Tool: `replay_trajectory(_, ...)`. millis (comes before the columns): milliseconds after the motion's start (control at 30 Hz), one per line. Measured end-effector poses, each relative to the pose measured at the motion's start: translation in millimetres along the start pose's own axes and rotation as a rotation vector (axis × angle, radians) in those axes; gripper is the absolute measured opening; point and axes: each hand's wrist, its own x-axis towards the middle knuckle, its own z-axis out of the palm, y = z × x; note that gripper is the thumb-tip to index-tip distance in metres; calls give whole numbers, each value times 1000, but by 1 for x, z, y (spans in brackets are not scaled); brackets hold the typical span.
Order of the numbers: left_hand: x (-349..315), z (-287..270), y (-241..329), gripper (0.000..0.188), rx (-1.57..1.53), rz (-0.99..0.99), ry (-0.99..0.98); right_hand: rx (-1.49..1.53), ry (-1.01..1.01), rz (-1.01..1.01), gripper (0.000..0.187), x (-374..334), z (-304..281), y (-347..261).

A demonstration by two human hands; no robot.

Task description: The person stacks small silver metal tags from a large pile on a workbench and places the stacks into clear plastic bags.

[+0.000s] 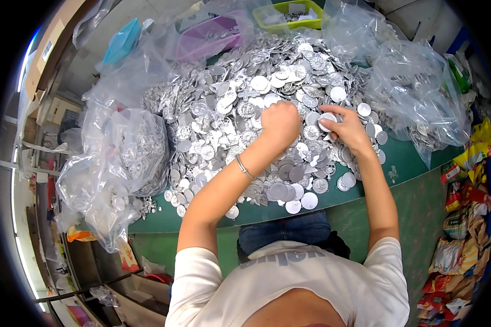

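Observation:
A broad heap of silver metal pieces (207, 152), mostly round discs with some cut-out shapes, covers the green table (409, 163). Above the middle of the heap my left hand (281, 124) is curled closed, its knuckles up; whatever its fingers hold is hidden under it. My right hand (348, 129), to its right, pinches a plain round silver disc (327, 121) between thumb and fingers, just over the pile. Several loose discs (294, 206) lie at the table's near edge in front of me.
Clear plastic bags full of metal pieces stand at the left (142, 150) and right (414, 87) of the heap. Behind it are a purple basket (210, 35), a yellow-green basket (289, 15) and a blue tray (121, 41). Colourful packets (455, 229) line the right side.

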Motion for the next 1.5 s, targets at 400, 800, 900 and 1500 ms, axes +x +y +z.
replay_trajectory(400, 3, 10, -39, 23, -920, -164, 209, -705, 97, -479, 43, 13, 19, 6)
replay_trajectory(800, -92, 8, -26, 11, -1743, -496, 82, -965, 266, -685, 43, 24, 13, 45)
replay_trajectory(900, -106, 12, -17, 17, -1775, -578, 31, -1055, 205, -554, 48, 19, 11, 35)
replay_trajectory(1500, -133, -14, -31, 25, -1813, -602, -56, 1276, -323, 106, 28, 12, -24, 17)
